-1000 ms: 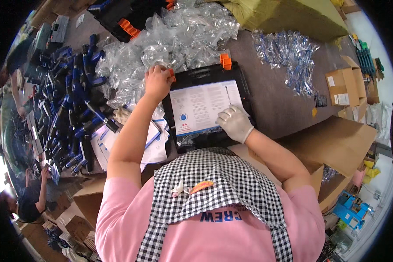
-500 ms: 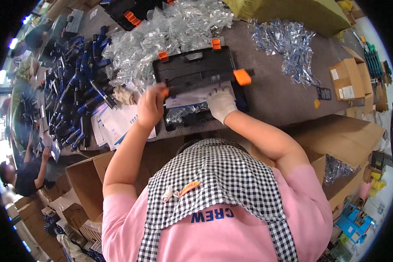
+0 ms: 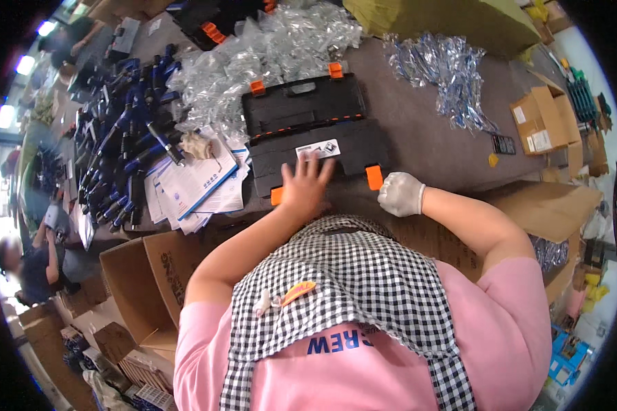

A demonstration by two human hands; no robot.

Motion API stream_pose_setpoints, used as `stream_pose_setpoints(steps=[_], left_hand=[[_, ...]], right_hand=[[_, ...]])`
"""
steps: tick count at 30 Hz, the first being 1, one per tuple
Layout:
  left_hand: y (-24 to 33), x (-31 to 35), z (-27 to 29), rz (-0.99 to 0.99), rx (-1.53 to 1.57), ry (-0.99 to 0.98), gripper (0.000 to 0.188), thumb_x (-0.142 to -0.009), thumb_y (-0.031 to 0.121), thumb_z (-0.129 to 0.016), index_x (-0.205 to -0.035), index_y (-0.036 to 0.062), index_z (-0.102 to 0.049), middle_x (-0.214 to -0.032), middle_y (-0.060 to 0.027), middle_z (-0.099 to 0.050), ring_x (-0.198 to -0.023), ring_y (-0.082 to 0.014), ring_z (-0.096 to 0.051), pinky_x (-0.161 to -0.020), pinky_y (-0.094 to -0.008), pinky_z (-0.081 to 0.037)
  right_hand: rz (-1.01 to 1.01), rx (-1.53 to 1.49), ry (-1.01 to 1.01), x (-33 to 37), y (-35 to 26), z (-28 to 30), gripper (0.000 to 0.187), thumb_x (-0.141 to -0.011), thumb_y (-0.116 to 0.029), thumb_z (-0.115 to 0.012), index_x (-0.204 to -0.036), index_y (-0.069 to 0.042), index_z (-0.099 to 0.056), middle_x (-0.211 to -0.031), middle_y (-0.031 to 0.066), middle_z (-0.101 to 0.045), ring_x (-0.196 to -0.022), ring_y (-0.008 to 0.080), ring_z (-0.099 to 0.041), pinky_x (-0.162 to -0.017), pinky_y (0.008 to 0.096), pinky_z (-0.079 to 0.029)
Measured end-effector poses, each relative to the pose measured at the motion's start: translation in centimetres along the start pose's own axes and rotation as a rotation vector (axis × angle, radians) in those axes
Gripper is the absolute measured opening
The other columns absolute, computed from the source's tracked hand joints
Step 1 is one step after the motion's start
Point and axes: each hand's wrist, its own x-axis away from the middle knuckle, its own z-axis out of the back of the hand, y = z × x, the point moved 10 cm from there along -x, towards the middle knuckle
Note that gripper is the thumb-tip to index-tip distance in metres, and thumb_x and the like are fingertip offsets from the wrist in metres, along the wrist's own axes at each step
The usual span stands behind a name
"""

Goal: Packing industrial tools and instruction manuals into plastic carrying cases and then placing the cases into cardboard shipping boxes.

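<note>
On the surface (image 3: 425,154), a black case (image 3: 352,147) lies lengthwise left to right beneath the spread left hand (image 3: 306,183); the curled-closed right hand (image 3: 401,194) is nearer its right orange latch (image 3: 374,177).

Flat black case (image 3: 315,133) with 4 orange latches (image 3: 374,177)

The single wide fisheye view comes from the left of two cameras worn side by side on the person's head, looking steeply down past the checked apron (image 3: 336,281) at the hands (image 3: 401,194) and the surface (image 3: 425,147). It sits close above the wearer, so the pink shirt (image 3: 274,383) fills the lower middle, while the room bends small toward the curved black rim on both sides.
</note>
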Motion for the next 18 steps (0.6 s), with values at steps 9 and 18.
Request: stream_pose_setpoints(steps=[9, 18], left_hand=[[-4.4, -4.9, 0.3, -0.012, 0.043, 0.120, 0.065, -0.082, 0.016, -0.060, -0.143, 0.0125, -0.041, -0.127, -0.0219, -0.059, -0.105, -0.0334, -0.064, -0.082, -0.0452, -0.054], [-12.0, -4.7, 6.7, 0.247, -0.184, -0.282, 0.105, -0.066, 0.084, -0.056, -0.130, 0.0011, -0.055, -0.111, -0.0154, -0.068, -0.110, -0.0310, -0.060, -0.105, -0.0471, -0.034]], right_hand=[[-0.218, -0.067, 0.388, -2.3, 5.8, 9.5, 0.088, -0.060, -0.033, -0.083, -0.135, -0.006, -0.045, -0.129, 0.0183, -0.051, -0.122, 0.0326, -0.047, -0.106, 0.0428, -0.038], [-0.089, -0.133, 0.605, -5.6, 10.3, 10.7, 0.071, -0.055, -0.010, -0.082, -0.122, -0.012, -0.059, -0.119, 0.0139, -0.056, -0.108, 0.0369, -0.053, -0.094, 0.0456, -0.045]])
